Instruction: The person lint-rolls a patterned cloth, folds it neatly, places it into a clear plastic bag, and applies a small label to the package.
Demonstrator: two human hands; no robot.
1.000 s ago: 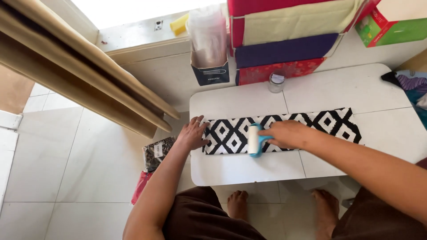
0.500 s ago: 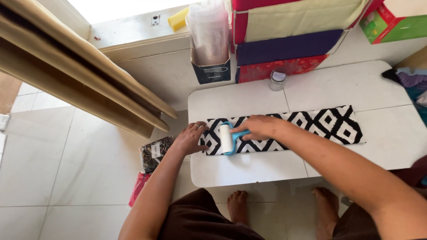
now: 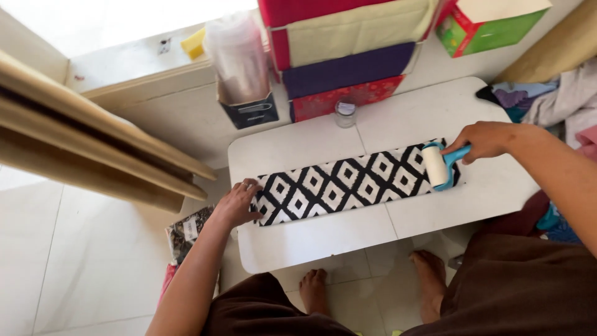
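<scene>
Lint roller (image 3: pixel 436 165) now right (cylindrical), diamond-patterned cloth (image 3: pixel 348 183)

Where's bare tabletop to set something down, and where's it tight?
Free: the table strip between the patterned cloth and the near edge, and the patch behind the cloth, right of the small jar. Tight: the cloth's ends, under the left hand and the right hand with the lint roller.
</scene>
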